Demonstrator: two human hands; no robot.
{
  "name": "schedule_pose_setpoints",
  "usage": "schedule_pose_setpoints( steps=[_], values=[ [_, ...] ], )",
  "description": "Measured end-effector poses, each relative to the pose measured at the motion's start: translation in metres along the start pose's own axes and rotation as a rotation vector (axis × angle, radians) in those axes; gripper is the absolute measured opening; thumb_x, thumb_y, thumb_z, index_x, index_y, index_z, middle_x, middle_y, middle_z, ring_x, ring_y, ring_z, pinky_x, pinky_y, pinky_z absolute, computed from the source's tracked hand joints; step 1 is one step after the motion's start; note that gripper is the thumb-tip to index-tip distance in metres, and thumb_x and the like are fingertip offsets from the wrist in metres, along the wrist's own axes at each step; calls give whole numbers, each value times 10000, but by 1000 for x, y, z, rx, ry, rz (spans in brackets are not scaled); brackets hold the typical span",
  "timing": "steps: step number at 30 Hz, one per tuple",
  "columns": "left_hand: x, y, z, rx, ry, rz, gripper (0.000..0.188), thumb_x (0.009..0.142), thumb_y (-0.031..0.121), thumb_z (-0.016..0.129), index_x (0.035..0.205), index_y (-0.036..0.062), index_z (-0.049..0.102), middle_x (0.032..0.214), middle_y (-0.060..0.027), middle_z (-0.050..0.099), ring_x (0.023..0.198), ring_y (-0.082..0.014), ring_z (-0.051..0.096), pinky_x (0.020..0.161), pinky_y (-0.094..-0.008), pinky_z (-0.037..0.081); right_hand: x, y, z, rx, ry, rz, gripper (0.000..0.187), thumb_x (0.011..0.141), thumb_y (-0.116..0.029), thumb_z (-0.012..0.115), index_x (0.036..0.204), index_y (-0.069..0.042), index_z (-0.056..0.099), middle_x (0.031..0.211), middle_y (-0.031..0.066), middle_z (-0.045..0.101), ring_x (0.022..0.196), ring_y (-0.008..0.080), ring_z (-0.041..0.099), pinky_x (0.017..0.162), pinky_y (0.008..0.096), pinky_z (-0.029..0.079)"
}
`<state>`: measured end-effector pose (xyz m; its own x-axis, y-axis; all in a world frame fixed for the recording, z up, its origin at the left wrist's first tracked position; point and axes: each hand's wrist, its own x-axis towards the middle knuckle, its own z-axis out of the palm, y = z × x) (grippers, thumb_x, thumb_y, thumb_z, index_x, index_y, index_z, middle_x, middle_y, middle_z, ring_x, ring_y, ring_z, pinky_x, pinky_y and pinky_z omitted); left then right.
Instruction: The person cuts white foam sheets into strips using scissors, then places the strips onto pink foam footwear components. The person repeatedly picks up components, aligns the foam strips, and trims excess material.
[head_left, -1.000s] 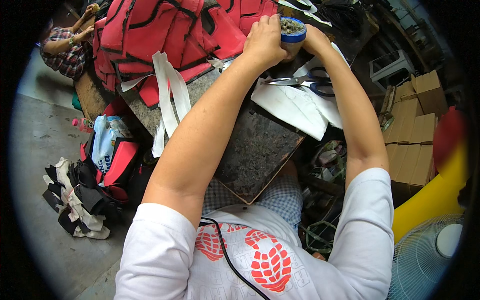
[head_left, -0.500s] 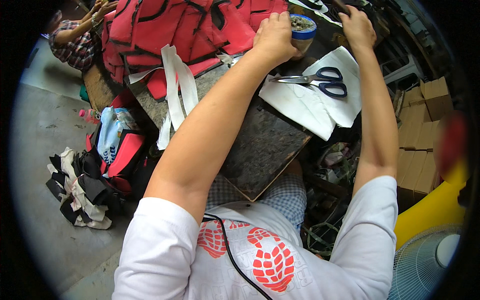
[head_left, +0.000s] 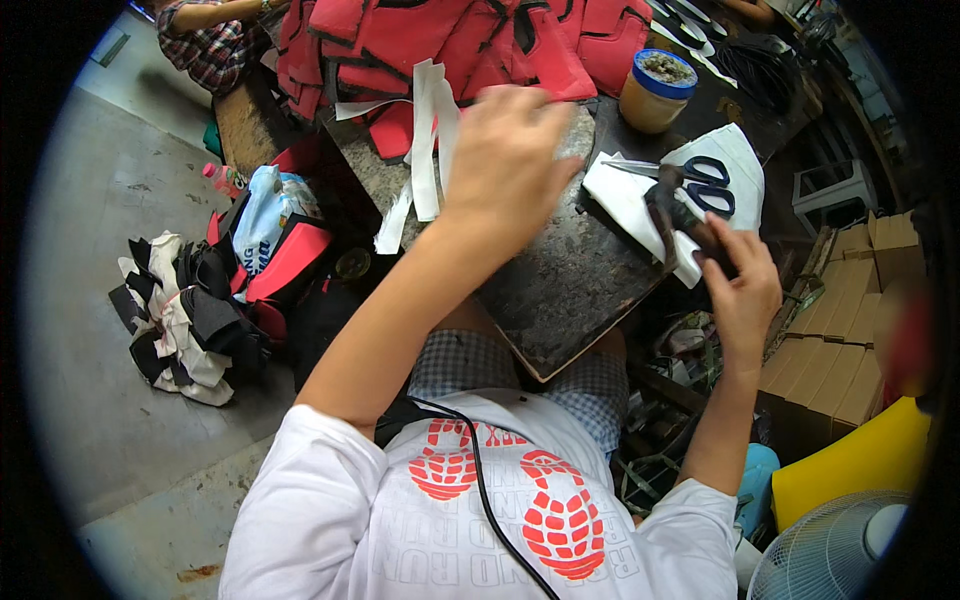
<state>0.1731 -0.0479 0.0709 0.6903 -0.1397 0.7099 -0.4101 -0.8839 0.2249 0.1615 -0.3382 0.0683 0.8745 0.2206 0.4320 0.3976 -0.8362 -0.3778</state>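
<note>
My left hand (head_left: 510,165), smeared by motion, hovers over the worktable (head_left: 560,290) with its thumb apart from the fingers and nothing visible in it. My right hand (head_left: 745,280) grips the dark handle of a hammer (head_left: 660,208), its head over the white cloth piece (head_left: 740,150). On that cloth lie scissors (head_left: 712,186) with dark blue handles, partly behind the hammer. A jar (head_left: 652,100) with a blue rim and crusted top stands behind the cloth. White fabric strips (head_left: 424,140) lie left of my left hand.
Red padded pieces (head_left: 430,40) with black edges are heaped at the back. Fabric scraps (head_left: 180,320) and a blue-white bag (head_left: 265,225) lie at left. Cardboard boxes (head_left: 830,320) and a fan (head_left: 830,550) stand at right. Another person's checked sleeve (head_left: 210,55) shows far left.
My left hand has let go of the jar and moved left and nearer. My right hand has come back toward me, bringing the hammer over the white cloth.
</note>
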Motion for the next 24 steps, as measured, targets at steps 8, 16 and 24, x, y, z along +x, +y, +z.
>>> schedule_pose_setpoints(
  steps=[8,16,24],
  values=[
    [-42,-52,-51,355,-349,-654,606,808,467,721,1188,13,590,1111,-183,612,1077,-365,576,885,-462,487,-25,-10,27,-24,104,155,427,757,-118,746,1176,-195,716,966,21,666,887,205,617,827,356,438],
    [-40,-48,-26,150,-264,-602,524,768,247,780,1181,52,523,1051,-171,656,956,-384,659,828,-467,520,-14,-8,37,-230,135,158,396,776,-192,726,1172,-183,707,1002,36,661,996,230,613,905,391,410],
    [-44,-46,-34,-15,-313,-679,482,799,184,699,1227,56,516,939,-188,684,905,-384,671,800,-468,501,-10,6,50,-236,73,245,425,805,-207,714,1228,-184,679,1094,40,630,1062,236,586,932,403,406]
  ],
)
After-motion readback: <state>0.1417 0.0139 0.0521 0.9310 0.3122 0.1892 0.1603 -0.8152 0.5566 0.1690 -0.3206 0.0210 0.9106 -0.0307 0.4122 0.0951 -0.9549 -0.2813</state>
